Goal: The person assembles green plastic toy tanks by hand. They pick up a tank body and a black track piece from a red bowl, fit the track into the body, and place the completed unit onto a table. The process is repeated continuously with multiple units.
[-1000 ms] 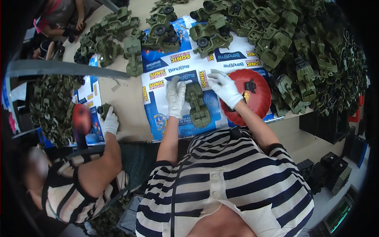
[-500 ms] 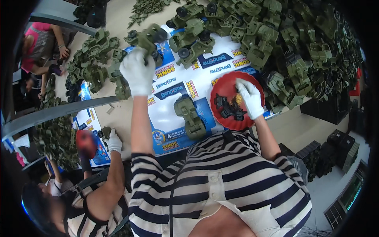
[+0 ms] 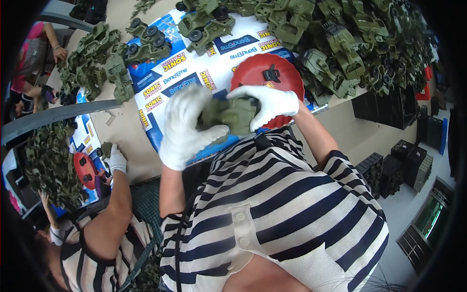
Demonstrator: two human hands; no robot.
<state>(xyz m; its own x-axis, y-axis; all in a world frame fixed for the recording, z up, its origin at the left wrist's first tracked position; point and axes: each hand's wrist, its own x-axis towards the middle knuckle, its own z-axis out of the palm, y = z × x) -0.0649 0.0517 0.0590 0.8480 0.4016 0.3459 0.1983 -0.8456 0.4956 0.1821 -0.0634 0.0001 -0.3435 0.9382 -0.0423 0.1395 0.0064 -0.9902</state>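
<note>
Between my two white-gloved hands is an olive-green toy army vehicle (image 3: 236, 116), lifted near the table's front edge. My left hand (image 3: 187, 129), smeared by motion, closes around its left end. At its right end my right hand (image 3: 272, 106) grips with thumb and fingers, covering part of it. Just behind my right hand lies a red scalloped dish (image 3: 248, 68) holding a few black plastic parts (image 3: 271, 73) and something small and yellow. What else is in the dish is hidden by the hand.
Green toy vehicles (image 3: 335, 48) are heaped at the far right. Several with black wheels (image 3: 206, 27) stand at the back of the printed sheet (image 3: 170, 80). A grey metal bar (image 3: 63, 116) crosses at left, where a co-worker's gloved hand (image 3: 116, 159) works near another red dish (image 3: 85, 170).
My left hand has come back from the vehicles at the far side toward me. My right hand has left the dish. The toy vehicle that lay on the sheet is now picked up in both.
</note>
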